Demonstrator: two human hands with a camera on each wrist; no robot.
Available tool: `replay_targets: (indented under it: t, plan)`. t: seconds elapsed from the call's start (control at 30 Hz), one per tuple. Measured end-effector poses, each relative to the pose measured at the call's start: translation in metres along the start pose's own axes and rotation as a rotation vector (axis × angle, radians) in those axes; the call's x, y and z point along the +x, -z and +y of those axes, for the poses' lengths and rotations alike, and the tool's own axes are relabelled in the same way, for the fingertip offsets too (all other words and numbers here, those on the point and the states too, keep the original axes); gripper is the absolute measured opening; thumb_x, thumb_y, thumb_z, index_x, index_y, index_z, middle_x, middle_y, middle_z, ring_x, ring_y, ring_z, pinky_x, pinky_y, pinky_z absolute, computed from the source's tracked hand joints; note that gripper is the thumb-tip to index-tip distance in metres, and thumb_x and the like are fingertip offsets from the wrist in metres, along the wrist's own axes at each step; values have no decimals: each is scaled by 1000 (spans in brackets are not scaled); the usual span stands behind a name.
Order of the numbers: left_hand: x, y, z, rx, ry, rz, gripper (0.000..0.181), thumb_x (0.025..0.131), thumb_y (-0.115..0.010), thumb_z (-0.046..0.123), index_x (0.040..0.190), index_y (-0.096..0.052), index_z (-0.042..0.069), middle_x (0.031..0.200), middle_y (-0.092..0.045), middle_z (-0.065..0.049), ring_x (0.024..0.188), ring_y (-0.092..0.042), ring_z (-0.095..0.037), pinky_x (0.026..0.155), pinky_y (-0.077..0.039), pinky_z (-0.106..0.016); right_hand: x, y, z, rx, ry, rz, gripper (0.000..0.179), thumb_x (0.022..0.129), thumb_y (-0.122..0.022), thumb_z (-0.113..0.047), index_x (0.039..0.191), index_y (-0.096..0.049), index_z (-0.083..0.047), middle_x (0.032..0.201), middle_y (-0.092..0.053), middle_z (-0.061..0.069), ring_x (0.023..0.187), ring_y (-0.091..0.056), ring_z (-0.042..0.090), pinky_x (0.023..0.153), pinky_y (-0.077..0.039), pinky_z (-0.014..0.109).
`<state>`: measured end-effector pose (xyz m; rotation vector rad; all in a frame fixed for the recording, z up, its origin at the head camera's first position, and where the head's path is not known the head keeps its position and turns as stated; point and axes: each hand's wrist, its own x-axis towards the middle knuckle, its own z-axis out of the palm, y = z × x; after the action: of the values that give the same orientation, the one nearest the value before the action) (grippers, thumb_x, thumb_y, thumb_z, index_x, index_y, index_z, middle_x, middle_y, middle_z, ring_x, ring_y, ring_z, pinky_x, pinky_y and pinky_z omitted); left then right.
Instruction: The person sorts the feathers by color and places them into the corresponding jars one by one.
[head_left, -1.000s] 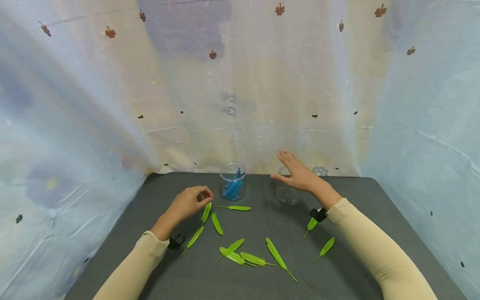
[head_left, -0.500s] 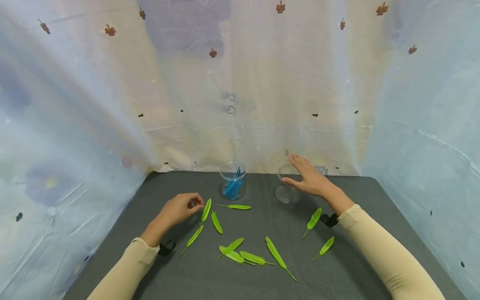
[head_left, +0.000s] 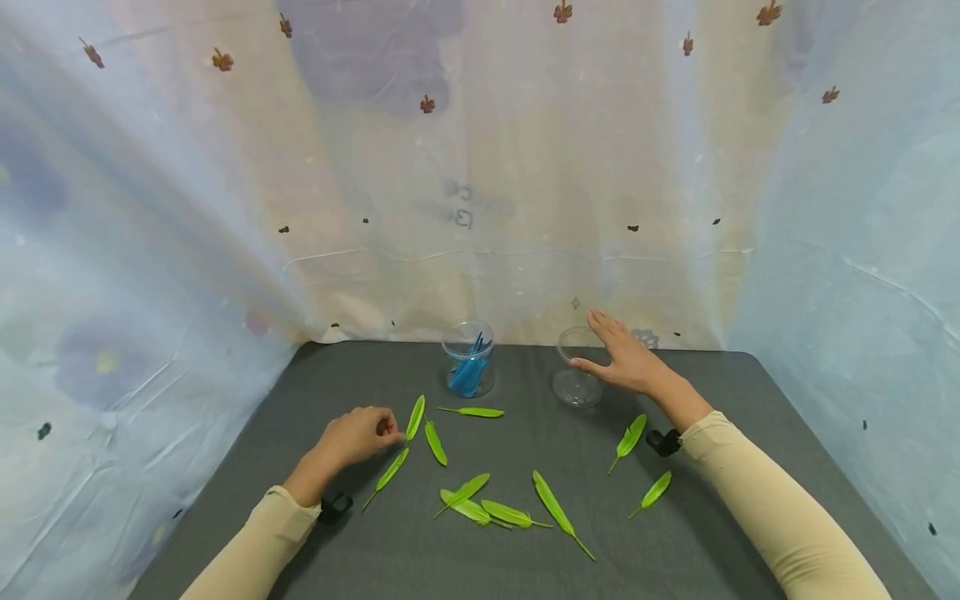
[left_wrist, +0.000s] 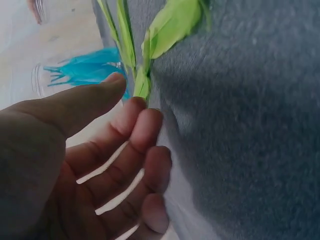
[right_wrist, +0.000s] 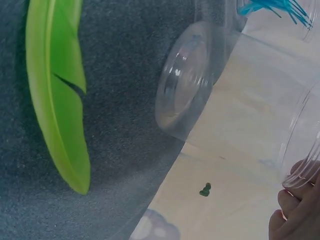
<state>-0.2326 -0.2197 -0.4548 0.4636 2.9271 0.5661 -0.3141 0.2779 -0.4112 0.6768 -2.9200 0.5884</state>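
In the head view my left hand (head_left: 351,437) is low over the table, its fingers bent and fingertips beside the stem end of a green feather (head_left: 415,417). The left wrist view shows the thumb (left_wrist: 97,100) apart from the index finger, with a feather (left_wrist: 142,85) just beyond their tips. At the right, my right hand (head_left: 633,364) is spread beside a clear plastic cup (head_left: 577,390), thumb in front and straight fingers near the rim. Its fingers (right_wrist: 295,205) overlap the rim in the right wrist view. The cup stands upright with nothing inside.
A second clear cup (head_left: 447,367) holding blue sticks or feathers (head_left: 468,377) stands at the back. Several green feathers lie scattered on the grey table (head_left: 525,442), including one (head_left: 627,439) beside the right wrist. A patterned curtain (head_left: 510,275) hangs behind the table.
My left hand has drawn back toward the near left, down along the feather to its stem end. My right hand has shifted right, uncovering more of the clear cup.
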Motion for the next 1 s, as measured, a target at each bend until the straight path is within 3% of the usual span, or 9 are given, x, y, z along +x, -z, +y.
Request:
replay_targets:
  t: [0.37, 1.0]
  plan:
    - [-2, -10, 9, 21, 41, -17, 30, 98, -80, 42, 81, -64, 23, 69, -56, 6, 59, -51, -13, 56, -40, -32, -3, -6, 5, 12, -12, -8, 107, 102, -64, -63, 171, -13, 0, 179, -7, 22, 164, -5, 47, 128, -10, 71]
    - [-4, -11, 12, 5, 65, -30, 27, 99, -80, 30, 78, -66, 21, 66, -55, 4, 58, -49, -14, 56, -37, -33, -3, -15, 5, 54, -41, 27, 108, 101, -66, -62, 172, -12, -2, 180, -6, 20, 164, -6, 46, 127, -14, 73]
